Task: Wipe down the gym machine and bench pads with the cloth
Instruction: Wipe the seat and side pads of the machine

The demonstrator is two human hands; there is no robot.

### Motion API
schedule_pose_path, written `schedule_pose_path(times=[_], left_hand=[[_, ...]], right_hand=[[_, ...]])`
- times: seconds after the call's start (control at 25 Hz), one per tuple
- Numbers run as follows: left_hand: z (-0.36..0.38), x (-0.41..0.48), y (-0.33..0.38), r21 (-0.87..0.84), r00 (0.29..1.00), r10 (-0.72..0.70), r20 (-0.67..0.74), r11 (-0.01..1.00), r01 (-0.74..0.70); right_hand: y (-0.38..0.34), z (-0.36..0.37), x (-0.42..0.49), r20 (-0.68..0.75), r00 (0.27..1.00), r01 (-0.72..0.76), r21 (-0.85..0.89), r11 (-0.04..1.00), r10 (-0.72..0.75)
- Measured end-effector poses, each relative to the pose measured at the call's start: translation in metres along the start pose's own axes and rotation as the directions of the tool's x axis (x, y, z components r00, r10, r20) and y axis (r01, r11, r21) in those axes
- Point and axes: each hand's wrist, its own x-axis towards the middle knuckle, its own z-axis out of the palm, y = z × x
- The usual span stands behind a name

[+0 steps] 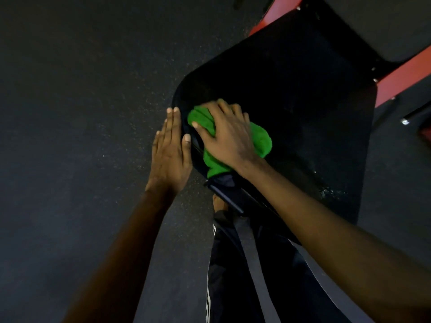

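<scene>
A black bench pad (303, 94) fills the centre and right of the head view, mounted on a red machine frame (403, 75). A bunched green cloth (261, 138) lies on the pad's near left corner. My right hand (228, 136) presses down on the cloth with fingers spread over it. My left hand (171, 150) rests flat against the pad's left edge, fingers straight and together, with nothing in it. Wet streaks glisten on the pad's lower right part.
Dark speckled rubber floor (81, 101) spreads to the left and beyond the pad. My dark trousers with white stripes (233, 276) and a foot show below the pad. A metal bar with a bolt (405, 121) sits at the right edge.
</scene>
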Motion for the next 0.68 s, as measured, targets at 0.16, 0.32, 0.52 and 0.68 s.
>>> schedule_pose_path(times=[0.16, 0.32, 0.52, 0.68], left_hand=[[0.003, 0.002, -0.005, 0.056, 1.000, -0.010, 0.013, 0.998, 0.009], [-0.004, 0.005, -0.014, 0.093, 0.998, -0.011, 0.069, 0.996, 0.004], [-0.010, 0.003, -0.009, 0.059, 0.994, -0.029, 0.108, 0.998, 0.022], [-0.004, 0.003, -0.010, 0.019, 0.996, -0.022, 0.084, 1.000, 0.020]], right_hand=[[-0.026, 0.010, 0.061, 0.029, 0.999, 0.030, -0.116, 0.993, -0.026], [-0.010, -0.003, 0.019, 0.022, 0.995, 0.102, -0.022, 0.995, -0.102], [0.008, -0.013, -0.052, 0.059, 0.993, 0.102, 0.001, 0.995, -0.102], [-0.015, 0.002, 0.008, 0.015, 0.999, 0.037, -0.091, 0.995, -0.036]])
